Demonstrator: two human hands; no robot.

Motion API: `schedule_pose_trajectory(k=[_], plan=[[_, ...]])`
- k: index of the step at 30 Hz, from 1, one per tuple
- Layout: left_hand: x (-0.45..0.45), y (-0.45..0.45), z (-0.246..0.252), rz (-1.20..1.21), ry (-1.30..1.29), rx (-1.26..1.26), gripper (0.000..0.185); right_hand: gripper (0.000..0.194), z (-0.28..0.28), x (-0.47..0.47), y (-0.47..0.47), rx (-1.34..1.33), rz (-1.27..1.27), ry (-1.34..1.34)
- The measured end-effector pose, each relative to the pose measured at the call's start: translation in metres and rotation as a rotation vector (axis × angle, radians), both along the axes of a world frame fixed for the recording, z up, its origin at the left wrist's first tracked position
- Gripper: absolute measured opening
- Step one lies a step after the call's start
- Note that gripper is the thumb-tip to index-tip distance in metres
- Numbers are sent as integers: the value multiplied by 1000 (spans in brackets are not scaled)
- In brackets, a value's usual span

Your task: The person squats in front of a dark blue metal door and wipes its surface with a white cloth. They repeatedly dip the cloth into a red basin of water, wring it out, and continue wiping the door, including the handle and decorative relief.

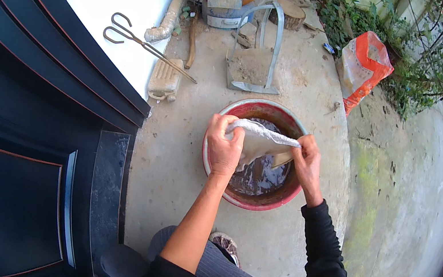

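Stretched between my two hands is a wet, pale cloth (265, 144) with a thicker white upper edge. My left hand (225, 144) grips its left end, and my right hand (307, 158) pinches the right corner. The cloth hangs over a round red basin (252, 206) with a pale inner rim. Dark, murky water (260, 179) lies in the basin. Folds of the cloth droop close to the water; whether they touch it I cannot tell. A yellowish piece (282, 160) shows by the cloth's lower right side, and what it is stays unclear.
Beyond the basin sits a metal dustpan (254, 67) with a tall handle, holding ash or dirt. Fire tongs (149, 46) lean above a dirty plastic jug (165, 79) at the left. A red-and-clear bag (362, 69) stands right. A dark door (8, 192) borders the left side.
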State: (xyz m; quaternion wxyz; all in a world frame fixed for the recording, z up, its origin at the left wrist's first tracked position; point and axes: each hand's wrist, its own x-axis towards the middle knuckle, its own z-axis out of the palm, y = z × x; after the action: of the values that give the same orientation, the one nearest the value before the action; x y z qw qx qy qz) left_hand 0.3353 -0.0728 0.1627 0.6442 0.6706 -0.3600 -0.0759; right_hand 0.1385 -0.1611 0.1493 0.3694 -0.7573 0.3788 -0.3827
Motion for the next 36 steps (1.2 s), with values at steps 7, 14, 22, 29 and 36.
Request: schedule_pose_trajectory(k=[7, 14, 22, 29, 36], plan=[[-2, 21, -88, -124, -357, 870, 24, 17, -67, 12, 15, -388, 109, 391], [-8, 14, -120, -229, 113, 740, 17, 20, -217, -9, 0, -144, 387, 954], [1, 18, -103, -127, 803, 532, 15, 11, -109, 34, -7, -400, -107, 365], [1, 17, -95, -214, 805, 493, 17, 16, -226, 0, -26, 76, 235, 930], [1, 17, -82, -169, 836, 504, 15, 13, -222, 24, -43, -140, -31, 694]])
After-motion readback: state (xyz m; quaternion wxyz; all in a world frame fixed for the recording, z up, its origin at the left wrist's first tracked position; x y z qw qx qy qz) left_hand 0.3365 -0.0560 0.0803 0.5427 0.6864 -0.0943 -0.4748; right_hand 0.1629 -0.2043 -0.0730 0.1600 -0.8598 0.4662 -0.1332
